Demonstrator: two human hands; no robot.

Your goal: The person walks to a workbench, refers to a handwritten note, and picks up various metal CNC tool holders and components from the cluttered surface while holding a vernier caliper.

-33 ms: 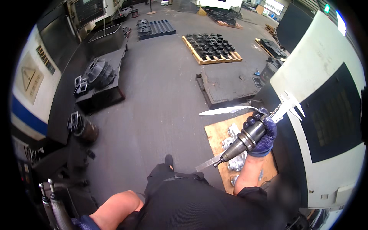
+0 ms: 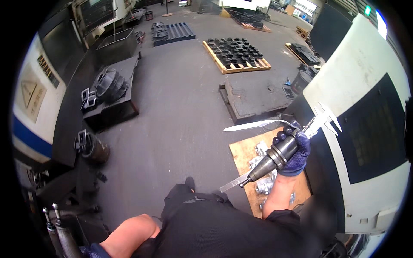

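In my right hand point(image 2: 297, 148), gloved in dark blue, the fingers wrap round a dark tapered tool holder point(image 2: 280, 155). Its knobbed thin end points down and to the left. The same grip holds a silver caliper point(image 2: 322, 120), whose jaws stick out at the upper right and whose beam shows beyond the tool holder. A long white strip point(image 2: 254, 124) reaches left from the fingers. At the lower left edge is my left hand point(image 2: 92, 250), also gloved, with its fingers out of sight. Beside it stand two more tool holders point(image 2: 64, 234), knobbed ends up; whether the hand grips them is hidden.
Silvery metal parts lie on a wooden board point(image 2: 241, 150) below my right hand. A white machine panel point(image 2: 331, 81) rises at the right. Ahead sit a low metal platform point(image 2: 254, 96) and a loaded pallet point(image 2: 223, 69). At left are a bench point(image 2: 129, 71) and a bucket point(image 2: 99, 148).
The surroundings at left have shifted very slightly left and down in the view. My right hand keeps the same grip on the tool holder and caliper.
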